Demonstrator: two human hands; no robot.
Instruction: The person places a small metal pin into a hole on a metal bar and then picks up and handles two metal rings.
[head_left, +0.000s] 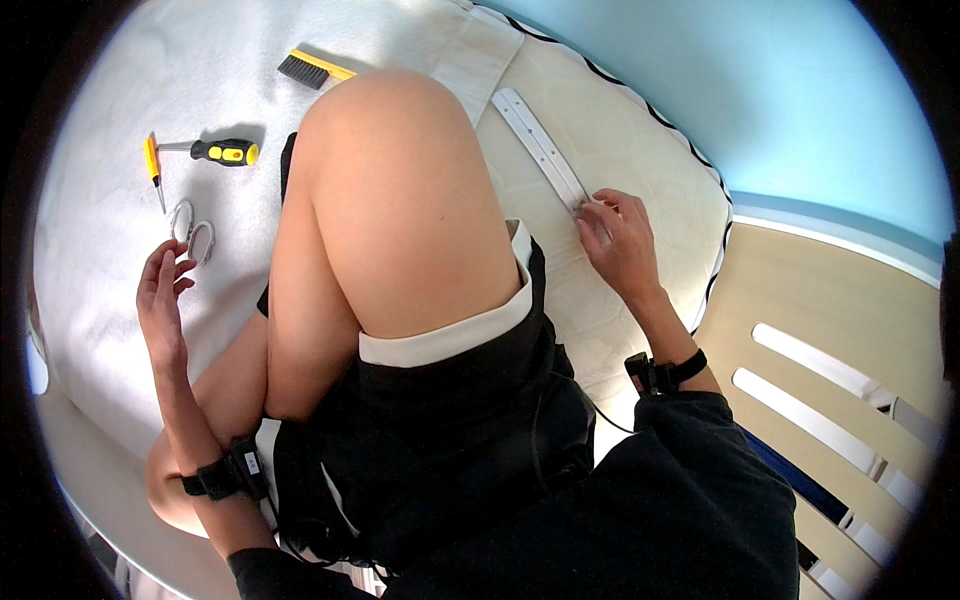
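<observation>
A pair of scissors [202,242] with two pale oval handle loops is at the far left. My left hand [163,295] pinches it below the loops; its blades are hidden by my fingers. On the right, a long, pale metal strip [540,148] with small holes along it lies slantwise on the bedding. The fingers of my right hand [622,240] are closed round its near end, which they partly cover. Beyond the scissors lie a thin yellow screwdriver [152,160] and a thicker black-and-yellow screwdriver [225,152].
A yellow brush [305,70] with dark bristles lies behind my raised knee [400,180], which stands between my hands. White bedding [100,280] spreads underneath. A light blue wall [800,100] and a slatted bed rail [830,330] border the right side.
</observation>
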